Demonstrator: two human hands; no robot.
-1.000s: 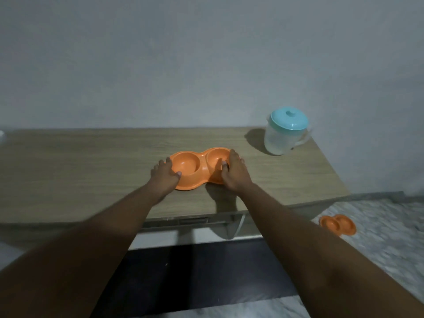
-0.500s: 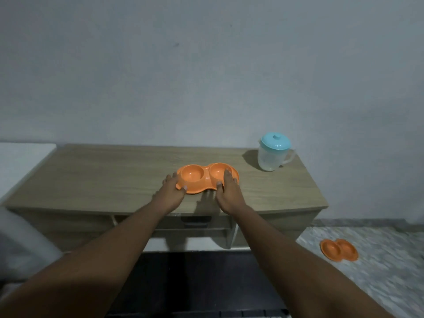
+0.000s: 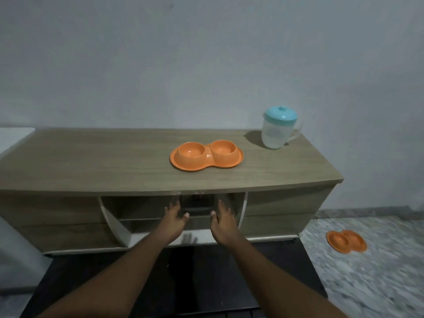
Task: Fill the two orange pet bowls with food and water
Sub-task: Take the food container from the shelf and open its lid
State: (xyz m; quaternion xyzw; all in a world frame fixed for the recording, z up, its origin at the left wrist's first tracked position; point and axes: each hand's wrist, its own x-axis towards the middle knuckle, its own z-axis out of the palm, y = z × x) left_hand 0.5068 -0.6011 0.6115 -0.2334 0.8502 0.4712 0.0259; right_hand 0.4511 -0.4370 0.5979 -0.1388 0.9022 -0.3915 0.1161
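Observation:
An orange double pet bowl (image 3: 206, 155) lies on top of the wooden cabinet (image 3: 91, 166), both cups looking dry and bare inside. A second orange double bowl (image 3: 346, 241) lies on the speckled floor at the right. A clear jug with a teal lid (image 3: 278, 127) stands at the cabinet's back right corner. My left hand (image 3: 174, 218) and my right hand (image 3: 222, 221) hover in front of the cabinet's open middle shelf, below the top edge, fingers spread, holding nothing and apart from the bowl.
The cabinet has an open middle niche (image 3: 197, 204) with something dark inside. A dark mat (image 3: 183, 278) covers the floor in front. A white surface (image 3: 13, 138) shows at the far left. The wall stands right behind the cabinet.
Both hands have let go of the orange bowl and dropped below the cabinet's front edge. The view has pulled back, and the bowl stays on the cabinet top.

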